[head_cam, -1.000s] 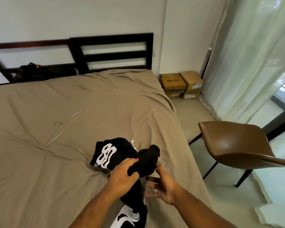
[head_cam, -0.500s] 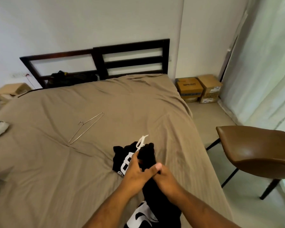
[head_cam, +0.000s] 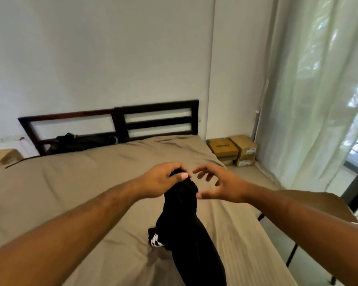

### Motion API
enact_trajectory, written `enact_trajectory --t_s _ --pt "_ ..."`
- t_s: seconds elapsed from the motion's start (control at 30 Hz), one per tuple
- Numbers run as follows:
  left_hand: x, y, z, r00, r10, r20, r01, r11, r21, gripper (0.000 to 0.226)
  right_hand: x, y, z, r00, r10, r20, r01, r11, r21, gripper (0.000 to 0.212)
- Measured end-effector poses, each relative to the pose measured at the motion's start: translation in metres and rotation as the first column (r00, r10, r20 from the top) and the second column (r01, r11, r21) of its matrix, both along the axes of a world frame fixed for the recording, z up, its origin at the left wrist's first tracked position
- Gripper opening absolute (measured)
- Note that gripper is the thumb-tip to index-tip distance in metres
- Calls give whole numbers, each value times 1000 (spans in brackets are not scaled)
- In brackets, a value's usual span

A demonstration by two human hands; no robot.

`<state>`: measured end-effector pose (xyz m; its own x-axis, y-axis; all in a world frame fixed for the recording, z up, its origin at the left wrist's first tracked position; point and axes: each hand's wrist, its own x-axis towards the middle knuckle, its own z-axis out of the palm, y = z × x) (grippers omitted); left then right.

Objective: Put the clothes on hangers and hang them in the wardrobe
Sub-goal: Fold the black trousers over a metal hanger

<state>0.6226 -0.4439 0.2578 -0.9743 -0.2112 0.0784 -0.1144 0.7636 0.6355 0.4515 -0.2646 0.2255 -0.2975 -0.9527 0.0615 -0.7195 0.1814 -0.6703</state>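
**Black garment lifted off the bed**

The black garment [head_cam: 184, 230] now hangs from my left hand [head_cam: 161, 180], raised well above the bed [head_cam: 70, 182]; half a second ago it lay bunched on the sheet under both hands. It droops as a long, soft, dark column below my grip, with a patch of white print showing low on its left side, and its lower end runs out of view at the bottom. My left hand is clamped on the top of the cloth, thumb over the fold and fingers curled behind it. My right hand [head_cam: 219, 186], which was pressed against the left, has come away: its fingers are spread and loosely curved, holding nothing, the thumb tip just beside the cloth's edge. The wire hanger seen earlier left of my hands is out of view. Beyond my hands, the tan sheet is wrinkled; past it stands a dark slatted headboard [head_cam: 155, 120]. Beyond and right of my right hand sit cardboard boxes [head_cam: 233, 149] by a sheer pale curtain [head_cam: 310, 100].
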Motion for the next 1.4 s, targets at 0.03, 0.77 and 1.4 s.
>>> enact_trajectory --t_s 0.03,0.77,1.4 --pt "1 -2 24 998 -44 -43 43 999 -26 16 7 -6 7 1000 5 -19 -5 1000 -15 64" --pt "126 -138 188 976 -26 -216 -80 882 -465 24 7 5 211 903 -245 -354 112 928 -356 36" --pt "115 -108 191 1000 1 -4 -2 963 -268 36 -18 56 272 665 -237 -708 256 963 -83 28"
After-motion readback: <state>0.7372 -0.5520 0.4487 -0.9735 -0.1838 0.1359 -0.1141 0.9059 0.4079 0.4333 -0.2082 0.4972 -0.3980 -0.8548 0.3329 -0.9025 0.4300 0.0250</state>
